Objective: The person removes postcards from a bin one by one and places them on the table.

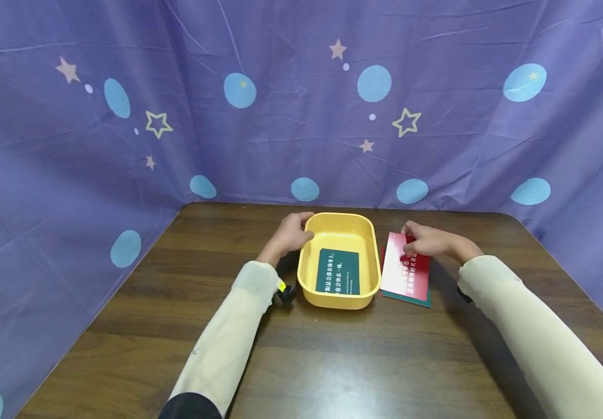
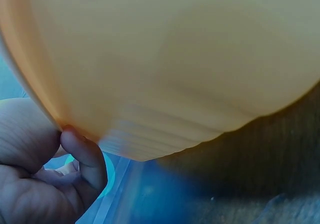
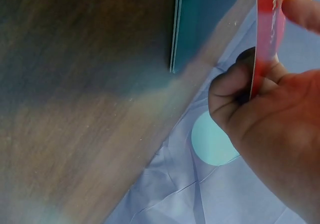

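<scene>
A yellow plastic tray [image 1: 309,273] stands on the table, with a dark green card [image 1: 338,271] printed in white characters lying inside it. My left hand [image 1: 289,234] grips the tray's left rim; in the left wrist view its thumb and fingers pinch the tray wall [image 2: 165,74]. To the right of the tray, my right hand [image 1: 429,241] pinches a red and pink card [image 1: 406,270] by its upper edge. The right wrist view shows this red card [image 3: 265,34] lifted above several green cards [image 3: 195,29] on the table. Part of the lower cards is hidden by the held one.
The brown wooden table [image 1: 312,361] extends on all sides of the tray. A purple curtain [image 1: 301,134] with stars and blue dots hangs behind and beside it. A black wrist strap with a yellow mark [image 1: 283,288] sits at the left wrist.
</scene>
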Demonstrator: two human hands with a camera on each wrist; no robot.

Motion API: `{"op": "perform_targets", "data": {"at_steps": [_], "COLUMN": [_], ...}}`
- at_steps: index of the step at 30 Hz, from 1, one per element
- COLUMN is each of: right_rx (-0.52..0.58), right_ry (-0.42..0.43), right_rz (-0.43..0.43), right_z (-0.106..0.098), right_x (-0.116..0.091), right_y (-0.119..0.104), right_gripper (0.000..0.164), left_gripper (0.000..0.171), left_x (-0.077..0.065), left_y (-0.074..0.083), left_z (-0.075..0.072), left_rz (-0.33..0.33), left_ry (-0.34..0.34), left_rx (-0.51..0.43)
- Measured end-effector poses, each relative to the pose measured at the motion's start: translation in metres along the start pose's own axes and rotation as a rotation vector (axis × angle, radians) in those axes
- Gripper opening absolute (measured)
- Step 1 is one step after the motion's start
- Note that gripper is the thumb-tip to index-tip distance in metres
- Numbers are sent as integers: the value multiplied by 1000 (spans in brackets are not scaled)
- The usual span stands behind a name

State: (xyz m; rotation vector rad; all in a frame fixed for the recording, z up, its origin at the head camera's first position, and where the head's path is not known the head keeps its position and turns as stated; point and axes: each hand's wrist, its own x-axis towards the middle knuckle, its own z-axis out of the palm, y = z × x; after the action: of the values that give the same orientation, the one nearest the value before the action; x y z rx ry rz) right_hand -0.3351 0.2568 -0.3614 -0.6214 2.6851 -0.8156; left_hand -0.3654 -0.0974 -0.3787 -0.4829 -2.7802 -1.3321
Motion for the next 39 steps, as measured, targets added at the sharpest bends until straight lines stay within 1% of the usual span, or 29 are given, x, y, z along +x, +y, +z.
{"op": "perform_targets", "data": {"at_steps": [4, 8, 11, 15, 18, 22, 26, 28, 30, 34, 37, 39], "right_rx": [29, 27, -40, -171, -201, -186, -204, -227, -260, -318, -331, -320], "right_ry": [-62, -75, -78, -87, -96, -117, -129, -103, -49, 105, 206, 266], "right_rz": [-10, -12, -5, -11, -12, -11, -13, -26, -49, -113, -148, -165], "right_z": [3, 6, 7, 9, 9, 9, 8, 7, 5, 1, -1, -2], "right_x": [1, 2, 4, 4, 4, 4, 5, 5, 6, 11, 15, 16], "right_y": [1, 1, 2, 2, 2, 2, 0, -1, -2, -8, -15, -22], "right_gripper": [47, 51, 53, 54, 54, 53, 52, 50, 45, 38, 40, 42], "left_gripper": [59, 59, 59, 59, 59, 59, 60, 59, 59, 60, 60, 60], "left_x": [0, -1, -1, -2, -2, -2, -2, -2, -2, -1, -1, 0], "left_y": [-2, -2, 0, 1, 2, 2, 1, 1, 1, 2, 2, 2], "left_z": [0, 0, 0, 0, 0, 0, 0, 0, 0, -1, 0, 1], "left_rz": [1, 1, -3, -9, -7, -4, -4, -3, -1, -1, -2, -3], "left_ry": [4, 9, 8, 1, 2, -2, -10, -10, -8, -2, 2, 1], "left_rx": [3, 5, 5, -2, -4, -1, -4, -5, -7, -7, -7, -7]}}
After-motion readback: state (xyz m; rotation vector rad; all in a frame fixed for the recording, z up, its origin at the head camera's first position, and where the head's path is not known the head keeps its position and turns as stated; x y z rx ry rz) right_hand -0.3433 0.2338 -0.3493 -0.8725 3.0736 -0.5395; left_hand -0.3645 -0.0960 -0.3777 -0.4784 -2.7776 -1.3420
